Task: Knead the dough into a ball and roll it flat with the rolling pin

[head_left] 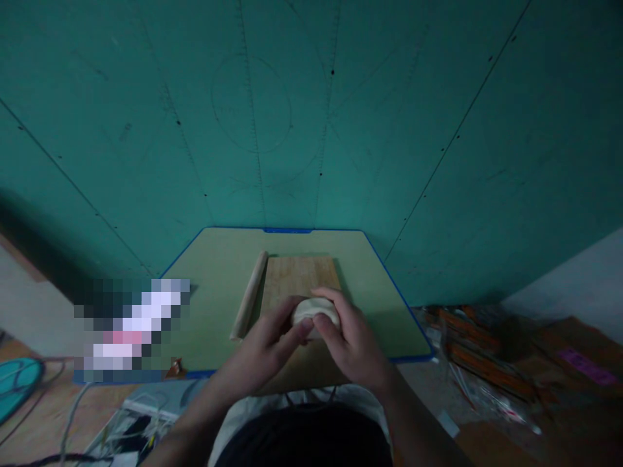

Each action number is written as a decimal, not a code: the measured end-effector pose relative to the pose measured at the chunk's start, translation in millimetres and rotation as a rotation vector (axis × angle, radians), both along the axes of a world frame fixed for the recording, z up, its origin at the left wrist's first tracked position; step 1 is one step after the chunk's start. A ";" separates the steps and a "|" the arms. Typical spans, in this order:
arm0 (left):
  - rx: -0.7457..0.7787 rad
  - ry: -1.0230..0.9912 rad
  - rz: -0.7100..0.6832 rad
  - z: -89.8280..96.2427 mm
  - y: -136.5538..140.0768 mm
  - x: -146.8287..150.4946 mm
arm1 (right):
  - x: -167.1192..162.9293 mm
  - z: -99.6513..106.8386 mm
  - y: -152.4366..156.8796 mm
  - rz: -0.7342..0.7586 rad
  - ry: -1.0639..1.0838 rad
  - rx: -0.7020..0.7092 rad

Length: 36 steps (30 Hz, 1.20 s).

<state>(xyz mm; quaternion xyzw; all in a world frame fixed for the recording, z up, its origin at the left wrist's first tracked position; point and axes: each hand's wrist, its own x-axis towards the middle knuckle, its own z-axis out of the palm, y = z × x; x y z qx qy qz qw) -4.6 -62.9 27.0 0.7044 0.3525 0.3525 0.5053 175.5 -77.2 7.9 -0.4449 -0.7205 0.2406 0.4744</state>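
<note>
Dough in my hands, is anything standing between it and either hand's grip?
Nothing visible is: the left hand and right hand both touch the dough directly. The rolling pin lies off to the left, beside the wooden cutting board.

Dough [316, 307], my clock centre as I log from my remote post: plain off-white. Board [299, 275], 11 o'clock: tan, faint strip pattern. Rolling pin [250, 297], between nine and ten: pale brown. Tabletop [214, 275]: I record pale yellow-green, with blue edging [287, 231]. Wall [389, 130], 12 o'clock: teal-green, black dots, thin dark lines, faint circle at 11. Label [586, 366], just past three: pinkish purple. Garment [302, 441], six: near-black.
</note>
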 end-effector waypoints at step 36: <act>-0.522 -0.296 -0.167 -22.4 -2.4 -1.7 | 10.0 -5.3 10.1 0.393 0.140 -0.229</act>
